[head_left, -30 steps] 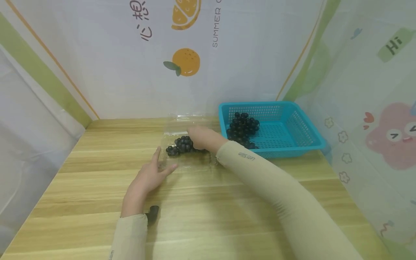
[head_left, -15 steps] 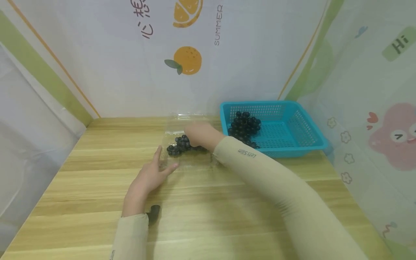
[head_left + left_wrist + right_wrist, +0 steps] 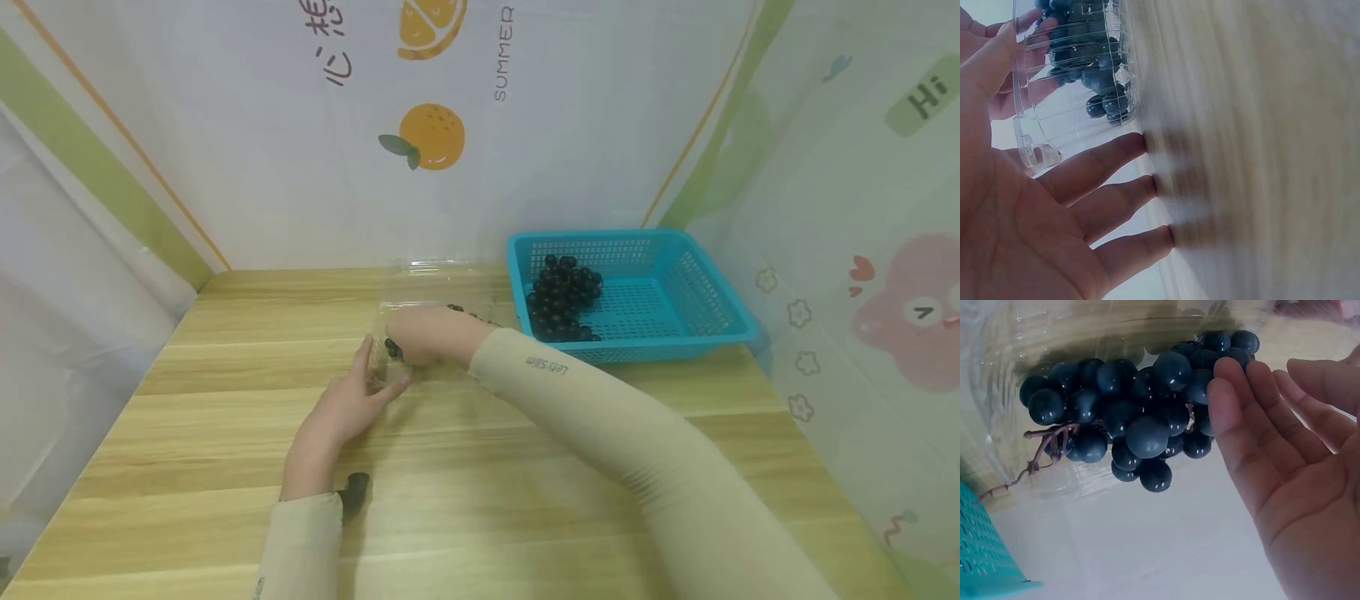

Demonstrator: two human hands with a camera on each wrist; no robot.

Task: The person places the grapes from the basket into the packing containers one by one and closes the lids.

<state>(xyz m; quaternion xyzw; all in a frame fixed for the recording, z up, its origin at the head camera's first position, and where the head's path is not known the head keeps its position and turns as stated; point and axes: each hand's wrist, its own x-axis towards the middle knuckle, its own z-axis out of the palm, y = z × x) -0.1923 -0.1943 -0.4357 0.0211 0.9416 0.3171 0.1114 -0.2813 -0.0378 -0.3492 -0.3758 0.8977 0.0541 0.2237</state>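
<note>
A bunch of dark grapes (image 3: 1147,434) with a brown stem lies in a clear plastic clamshell box (image 3: 438,283). My right hand (image 3: 435,335) is over the box and hides most of the bunch in the head view. In the right wrist view, its fairly straight fingers (image 3: 1225,406) touch the end of the bunch, with the thumb apart. My left hand (image 3: 345,408) is at the box's near left corner, fingers spread. In the left wrist view its fingertips (image 3: 1138,142) rest on the tabletop, and the thumb lies by the box's rim (image 3: 1019,112).
To the right of the box stands a blue perforated basket (image 3: 697,340), with more dark grapes (image 3: 562,296) on its left side. Both sit on a wood-grain table (image 3: 487,517). A printed curtain (image 3: 570,125) hangs behind. A black piece (image 3: 356,492) sits at my left wrist.
My right hand has moved left and slightly nearer along the bunch, from its middle to its left end, and has straightened its fingers. The left hand has stayed at the box's corner.
</note>
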